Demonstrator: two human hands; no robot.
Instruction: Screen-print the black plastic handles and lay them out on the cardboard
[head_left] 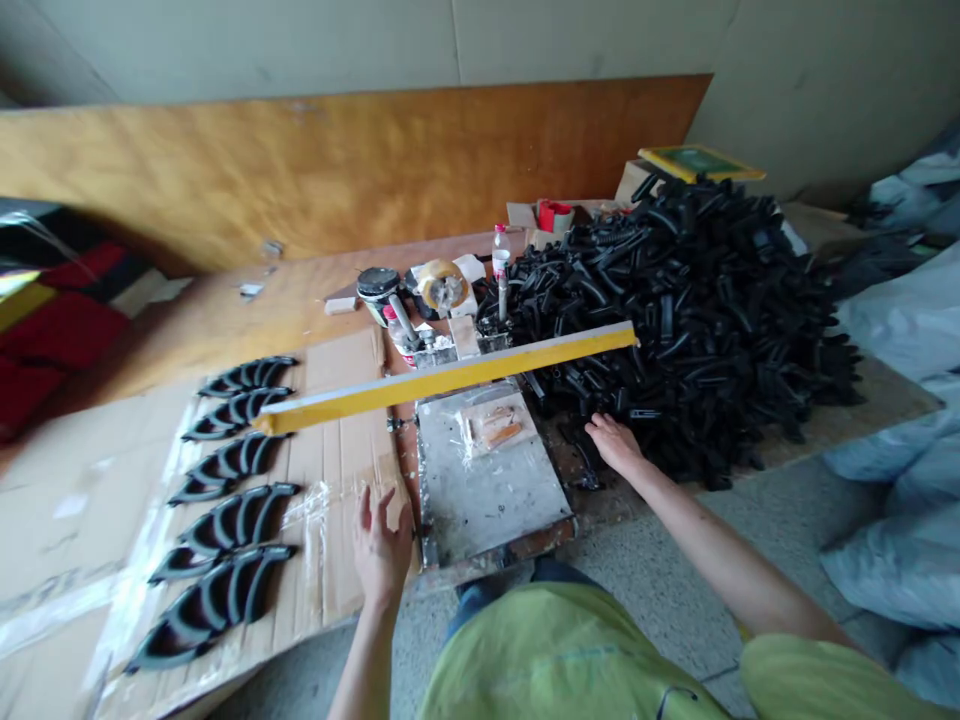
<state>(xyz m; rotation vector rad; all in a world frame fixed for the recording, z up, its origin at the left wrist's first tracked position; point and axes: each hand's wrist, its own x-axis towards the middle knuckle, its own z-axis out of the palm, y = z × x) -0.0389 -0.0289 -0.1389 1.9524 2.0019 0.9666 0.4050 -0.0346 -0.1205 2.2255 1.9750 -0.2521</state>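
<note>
Groups of black curved parts [174, 655], five in number, are lying on cardboard [337, 565] to the left of the left grip [384, 545], each group fanning out with its pieces side by side. The left grip is hovering, released and holding nothing, with its fingers spreading above the near right edge of the cardboard. A flat grey board [487, 510] is lying between the two grips, bearing a small taped block [495, 430]. A yellow-edged bar [450, 377] is crossing the view beyond both grips; its support is not showing. The right grip [615, 445] is reaching to the near left edge of a heap of black parts [697, 300], which is spreading beyond and to the right of it on the surface [892, 395]. Its fingertips are meeting the heap; whether they are clenching a part, one cannot tell. The step in hand is apparently selecting a part; this position is calling for a secure fingertip hold on one piece, avoiding snagging its tangling neighbours.
</note>
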